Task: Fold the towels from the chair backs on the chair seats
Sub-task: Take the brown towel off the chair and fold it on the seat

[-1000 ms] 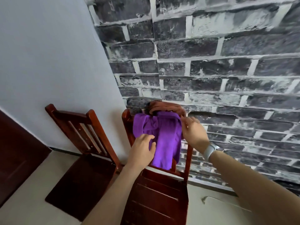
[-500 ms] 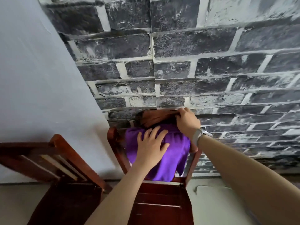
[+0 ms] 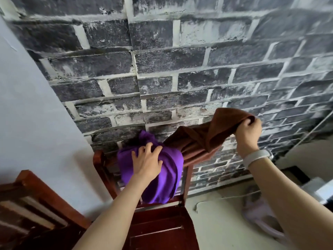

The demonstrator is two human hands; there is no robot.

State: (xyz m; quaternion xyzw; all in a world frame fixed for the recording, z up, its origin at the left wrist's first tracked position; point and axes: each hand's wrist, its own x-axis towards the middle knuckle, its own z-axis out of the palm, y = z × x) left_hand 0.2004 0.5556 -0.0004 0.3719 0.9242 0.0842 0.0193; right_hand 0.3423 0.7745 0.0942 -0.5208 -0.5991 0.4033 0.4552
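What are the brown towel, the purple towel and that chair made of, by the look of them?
The brown towel and the purple towel both look like soft, matte plush cloth, probably microfibre: fuzzy surface, limp folds. The chair looks like reddish-brown wood with a glossy varnish: highlights show along its rails.

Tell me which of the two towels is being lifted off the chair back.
The brown towel: the right hand grips one end and holds it raised to the right. The purple towel hangs draped over the chair back under the flat left hand.

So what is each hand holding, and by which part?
The right hand grips the brown towel by its end. The left hand only presses flat on the purple towel.
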